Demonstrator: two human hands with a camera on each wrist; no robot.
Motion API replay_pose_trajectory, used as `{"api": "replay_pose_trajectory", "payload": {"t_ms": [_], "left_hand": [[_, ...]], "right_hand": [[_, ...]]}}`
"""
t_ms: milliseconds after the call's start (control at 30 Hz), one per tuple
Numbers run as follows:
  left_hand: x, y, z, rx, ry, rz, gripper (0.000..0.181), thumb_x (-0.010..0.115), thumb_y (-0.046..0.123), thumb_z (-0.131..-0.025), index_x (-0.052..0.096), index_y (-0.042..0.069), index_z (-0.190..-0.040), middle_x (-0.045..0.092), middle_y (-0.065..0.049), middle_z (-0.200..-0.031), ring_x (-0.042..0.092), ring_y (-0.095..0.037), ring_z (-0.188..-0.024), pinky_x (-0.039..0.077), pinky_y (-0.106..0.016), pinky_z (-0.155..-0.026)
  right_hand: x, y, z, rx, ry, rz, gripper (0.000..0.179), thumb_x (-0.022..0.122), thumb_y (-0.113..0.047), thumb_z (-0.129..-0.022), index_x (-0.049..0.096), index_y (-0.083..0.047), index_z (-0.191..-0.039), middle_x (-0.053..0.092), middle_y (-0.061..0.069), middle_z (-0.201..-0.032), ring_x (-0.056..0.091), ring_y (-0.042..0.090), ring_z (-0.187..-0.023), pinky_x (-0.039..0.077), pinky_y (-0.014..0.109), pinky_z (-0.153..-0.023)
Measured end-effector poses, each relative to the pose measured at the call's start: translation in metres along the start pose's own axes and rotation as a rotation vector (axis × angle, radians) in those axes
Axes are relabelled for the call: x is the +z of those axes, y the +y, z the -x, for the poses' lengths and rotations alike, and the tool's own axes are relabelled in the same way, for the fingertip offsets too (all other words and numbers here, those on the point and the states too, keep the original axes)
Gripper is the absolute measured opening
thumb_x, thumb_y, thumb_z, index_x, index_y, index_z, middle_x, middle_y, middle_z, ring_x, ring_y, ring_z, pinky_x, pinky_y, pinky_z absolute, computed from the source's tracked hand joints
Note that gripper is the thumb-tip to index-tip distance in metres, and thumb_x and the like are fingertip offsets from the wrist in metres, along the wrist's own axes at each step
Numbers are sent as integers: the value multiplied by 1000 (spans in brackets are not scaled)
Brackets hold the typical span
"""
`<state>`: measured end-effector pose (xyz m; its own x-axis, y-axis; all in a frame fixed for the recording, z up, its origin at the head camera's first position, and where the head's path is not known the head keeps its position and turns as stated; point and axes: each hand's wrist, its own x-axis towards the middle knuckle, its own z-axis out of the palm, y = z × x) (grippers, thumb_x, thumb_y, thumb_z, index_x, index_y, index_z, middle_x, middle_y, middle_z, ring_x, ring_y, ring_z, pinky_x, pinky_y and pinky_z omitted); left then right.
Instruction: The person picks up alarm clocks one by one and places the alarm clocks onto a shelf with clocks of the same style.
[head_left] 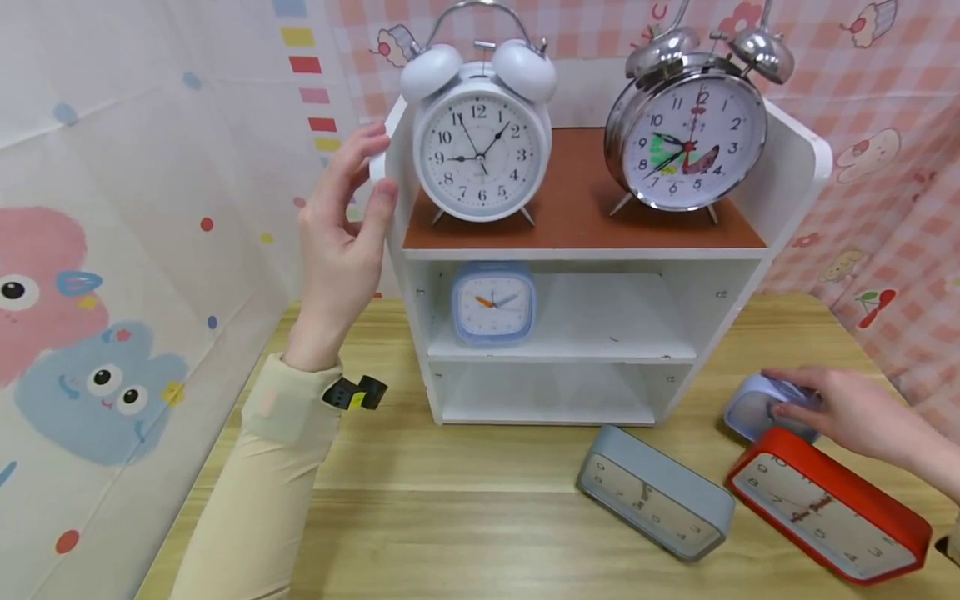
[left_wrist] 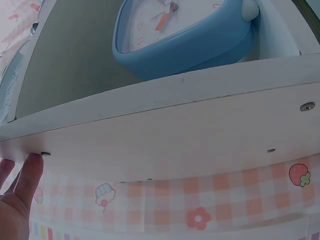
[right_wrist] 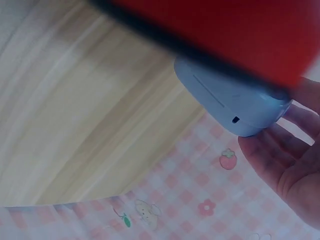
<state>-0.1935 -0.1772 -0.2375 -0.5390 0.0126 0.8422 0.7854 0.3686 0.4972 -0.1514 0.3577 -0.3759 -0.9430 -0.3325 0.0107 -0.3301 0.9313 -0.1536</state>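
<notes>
In the head view, my right hand [head_left: 851, 408] grips a small lavender alarm clock [head_left: 746, 408] on the table, behind a red clock [head_left: 840, 508]. The right wrist view shows that clock's pale casing [right_wrist: 220, 97] between thumb and fingers, partly hidden by the blurred red clock [right_wrist: 225, 30]. My left hand [head_left: 345, 233] touches the left side panel of a white shelf unit [head_left: 585, 254], its fingers fairly straight. Fingertips [left_wrist: 32, 167] meet the outer panel in the left wrist view. A blue square clock [head_left: 493, 304] stands on the middle shelf.
On the shelf top stand a white twin-bell clock [head_left: 482, 154] and a silver twin-bell clock [head_left: 686, 142]. A grey-blue clock [head_left: 656, 492] sits on the wooden table [head_left: 420, 517] left of the red one. Patterned cloth [head_left: 885, 192] hangs behind.
</notes>
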Motion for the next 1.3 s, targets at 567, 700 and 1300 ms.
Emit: {"api": "replay_pose_trajectory", "payload": {"t_ms": [567,700,1300], "left_hand": [[-1,0,0,-5,-7,-12,39,59,7,-105,58,1,-143,57,-10,-157,63,-25,-137,61,-13,-83],[0,-1,0,-1,-11,-11,39,59,7,-105,57,1,-143,56,-11,-157,63,-25,-137,61,-13,-83],[0,-1,0,2,-2,-9,38,59,5,-105,58,1,-143,57,-11,-157,63,-25,-136,61,-12,-84]], "right_hand": [[-35,-11,8,-126,338,105,57,93,-8,-71,71,6,-121,75,30,-102,69,29,-69,59,36,-52],[-41,-15,12,-142,381,114,55,92,-17,-73,72,4,-120,75,31,-102,72,36,-71,59,40,-53],[-54,-32,33,-323,580,35,83,39,-76,-91,76,-8,-123,76,14,-99,38,-34,-100,47,1,-62]]}}
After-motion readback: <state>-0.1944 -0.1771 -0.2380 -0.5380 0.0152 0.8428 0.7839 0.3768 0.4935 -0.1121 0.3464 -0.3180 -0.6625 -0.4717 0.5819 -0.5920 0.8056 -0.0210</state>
